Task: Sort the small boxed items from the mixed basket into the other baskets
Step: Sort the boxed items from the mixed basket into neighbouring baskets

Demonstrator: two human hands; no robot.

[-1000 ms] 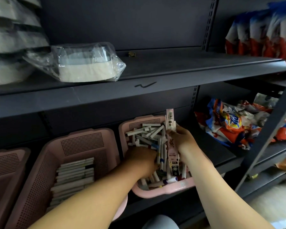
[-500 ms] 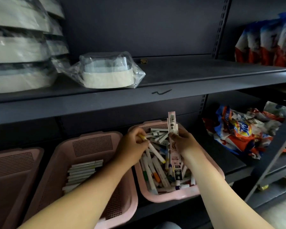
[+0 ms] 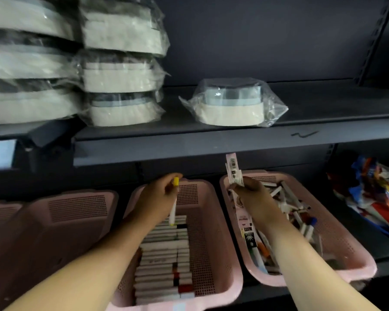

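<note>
Your left hand (image 3: 158, 198) pinches a slim white boxed item with a yellow end (image 3: 173, 212). It hangs nearly upright over the far end of the middle pink perforated plastic basket (image 3: 203, 254), just above the neat rows of white boxes (image 3: 162, 254) laid inside. Your right hand (image 3: 252, 198) is clenched round a bundle of long pink-and-white card packs (image 3: 234, 171), held upright over the left side of the right pink plastic basket (image 3: 337, 243), where the loose mixed items (image 3: 296, 212) lie in a jumble.

You look to be on the placing step for 1 item, with the mixed basket far from emptied. The next move calls for turning the item flat, lining it up with the rows, lowering it into the gap at their far end, then letting go. The item is blurred, so it may be a capped marker and not a box. A 3rd pink basket (image 3: 76, 209) sits at the left; what it holds is hidden.
</note>
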